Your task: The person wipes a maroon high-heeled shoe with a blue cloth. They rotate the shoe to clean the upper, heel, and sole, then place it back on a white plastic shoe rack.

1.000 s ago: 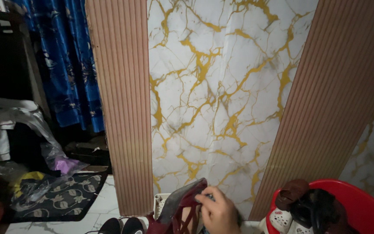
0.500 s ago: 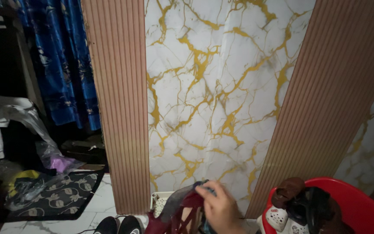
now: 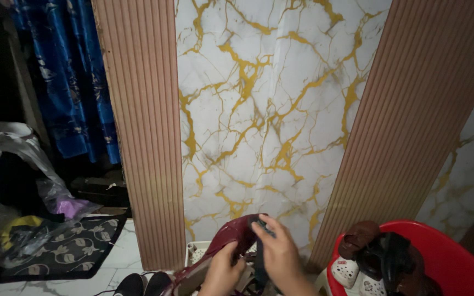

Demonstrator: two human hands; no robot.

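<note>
Maroon shoe [image 3: 231, 235] gripped closed by both hands [image 3: 248, 260] before gold-veined marble wall [image 3: 259, 98], white-tiled floor [image 3: 122, 257] below.

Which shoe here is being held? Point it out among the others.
The dark red strappy shoe, gripped by both the left hand and right hand. The black shoes sit on the floor, and the brown shoe lies in the red tub.

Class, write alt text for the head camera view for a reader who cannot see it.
Two bare hands, left hand and right hand, hold a maroon shoe before a white marble-patterned wall panel veined with gold. A red tub of shoes stands at the right, a blue curtain hangs at the left.
</note>
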